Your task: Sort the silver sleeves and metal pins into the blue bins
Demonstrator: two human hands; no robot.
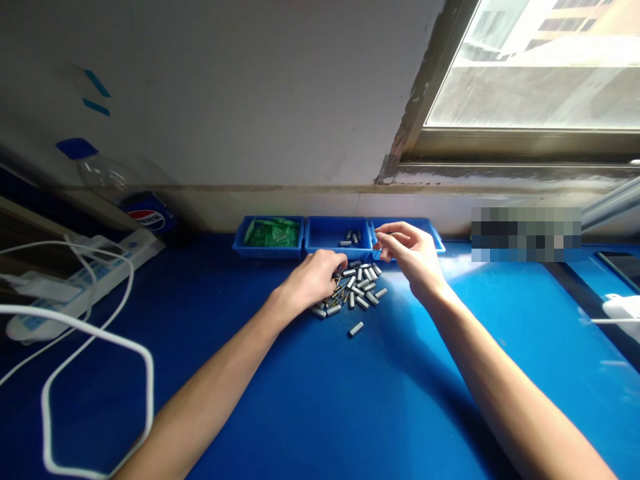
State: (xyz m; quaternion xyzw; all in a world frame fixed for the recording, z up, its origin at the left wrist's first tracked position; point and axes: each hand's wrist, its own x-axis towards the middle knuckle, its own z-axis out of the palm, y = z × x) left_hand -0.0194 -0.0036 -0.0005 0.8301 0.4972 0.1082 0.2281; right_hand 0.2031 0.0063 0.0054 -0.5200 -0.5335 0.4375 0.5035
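Head view: left fingers (334, 269) closed on pins (364, 288), right fingers (386, 249) pinched at tray rim (437, 240).

Sleeves (357, 287) piled near the tabletop's far edge: bare metal, bright silver, smooth. A few brass-coloured pins (341, 293) are mixed in. Tabletop (320, 400): blue, smooth, semi-gloss, with glare toward the right edge. Trays (337, 252) along the far edge: blue moulded plastic, glossy. Parts (273, 232) in the left one: green translucent plastic. Bottle (115, 180) at the far left corner: clear plastic with a glossy label. Power strip (75, 280) and cable (100, 340): white plastic, smooth. Wall (250, 100): matt paint.
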